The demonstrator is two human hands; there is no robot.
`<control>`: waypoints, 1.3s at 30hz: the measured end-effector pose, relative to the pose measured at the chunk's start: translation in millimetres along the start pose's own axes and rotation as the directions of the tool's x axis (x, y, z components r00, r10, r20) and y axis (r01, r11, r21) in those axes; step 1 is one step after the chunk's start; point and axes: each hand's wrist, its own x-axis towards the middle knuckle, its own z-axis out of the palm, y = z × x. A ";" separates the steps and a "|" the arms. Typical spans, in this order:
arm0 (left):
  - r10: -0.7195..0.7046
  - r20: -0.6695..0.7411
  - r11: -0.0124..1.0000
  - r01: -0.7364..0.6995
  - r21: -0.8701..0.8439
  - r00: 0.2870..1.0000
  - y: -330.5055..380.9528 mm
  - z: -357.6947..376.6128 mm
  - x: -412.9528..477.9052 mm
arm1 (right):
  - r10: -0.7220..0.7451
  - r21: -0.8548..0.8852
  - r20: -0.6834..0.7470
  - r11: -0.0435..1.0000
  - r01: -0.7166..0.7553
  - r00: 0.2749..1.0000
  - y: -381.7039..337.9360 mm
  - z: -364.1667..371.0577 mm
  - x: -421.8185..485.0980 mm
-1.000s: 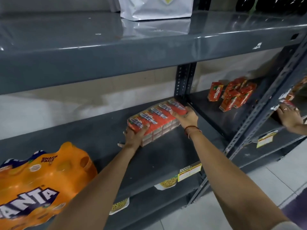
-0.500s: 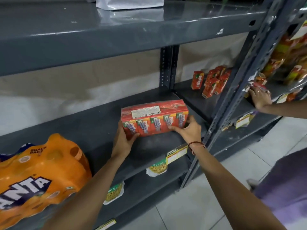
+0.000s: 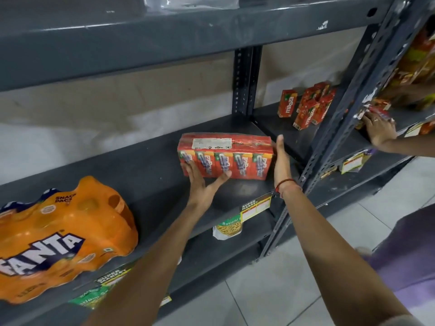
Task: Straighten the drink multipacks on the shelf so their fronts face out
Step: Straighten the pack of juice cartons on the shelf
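Observation:
A red shrink-wrapped multipack of juice cartons (image 3: 237, 154) stands on the grey shelf (image 3: 146, 165), its row of carton fronts facing me and a white label on top. My left hand (image 3: 202, 182) presses flat against the pack's lower left front, fingers spread. My right hand (image 3: 281, 161) lies flat against the pack's right end, fingers straight. Neither hand wraps around it. An orange Fanta multipack (image 3: 58, 241) sits at the shelf's left front edge, logo facing out.
Loose red Maaza cartons (image 3: 306, 107) stand on the adjoining shelf bay to the right. Another person's hand (image 3: 379, 130) reaches into the shelving at far right. Price tags (image 3: 255, 208) hang on the shelf edge, with snack packets below. A steel upright (image 3: 329, 142) stands beside my right wrist.
The juice multipack was turned from lying angled to standing with fronts outward, then set further back. My hands went from gripping its ends to resting flat against it.

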 end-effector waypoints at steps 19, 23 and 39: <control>-0.456 -0.237 0.770 0.246 -0.589 0.858 -22.1 -51.7 -0.9 | -0.402 -0.098 0.023 0.910 0.403 0.915 70.9 104.6 -177.7; -0.390 -0.586 0.841 0.017 -0.541 0.710 -40.3 -36.6 -57.8 | -0.336 -0.083 0.237 0.928 0.364 0.912 64.4 95.9 -160.1; 0.014 -0.474 0.991 0.053 0.127 0.880 -28.6 -37.0 -46.4 | 0.039 -0.176 0.265 0.984 0.009 0.964 3.9 67.7 21.9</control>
